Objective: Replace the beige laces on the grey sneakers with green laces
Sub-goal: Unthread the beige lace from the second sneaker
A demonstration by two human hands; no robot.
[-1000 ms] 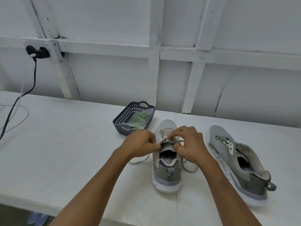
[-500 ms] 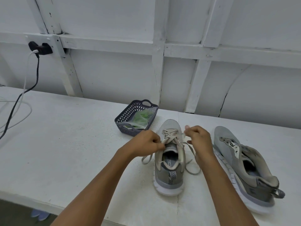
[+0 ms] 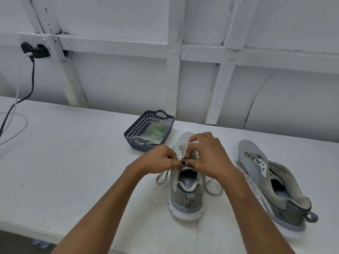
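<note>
Two hands meet over one sneaker (image 3: 185,198) near the tabletop's (image 3: 73,171) front edge. Cables (image 3: 12,116) trail over the left edge; broad open surface runs from them to the basket (image 3: 136,130) of bagged green laces (image 3: 156,131) by the back edge. Left hand (image 3: 159,160) and right hand (image 3: 209,158) each pinch the beige lace (image 3: 163,174) at the upper eyelets. Its slack loops could snag a wrist, and a hard tug may drag the shoe off the front. A second sneaker (image 3: 271,180), seemingly unlaced, lies tilted near the right edge.
</note>
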